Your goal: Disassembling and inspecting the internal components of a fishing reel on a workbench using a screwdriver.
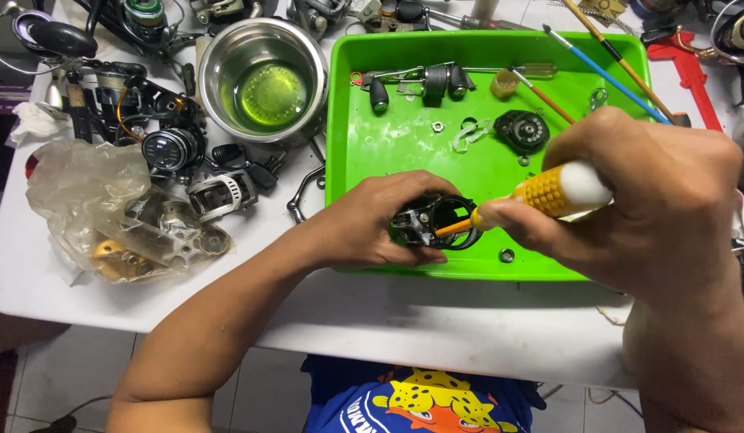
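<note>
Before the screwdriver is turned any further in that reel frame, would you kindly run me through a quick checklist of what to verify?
1. Reel frame held steady: ok; the left hand wraps it, over the green tray.
2. Screwdriver gripped firmly: ok; the right hand closes round its yellow and white handle.
3. Tip seated on a screw: cannot tell; the orange shaft enters the frame but its tip is hidden.
4. Loose small parts contained: ok; a nut and a washer lie inside the tray.
5. Steel bowl of greenish liquid out of the arms' way: ok; it stands left of the tray, beyond the left hand.
</note>
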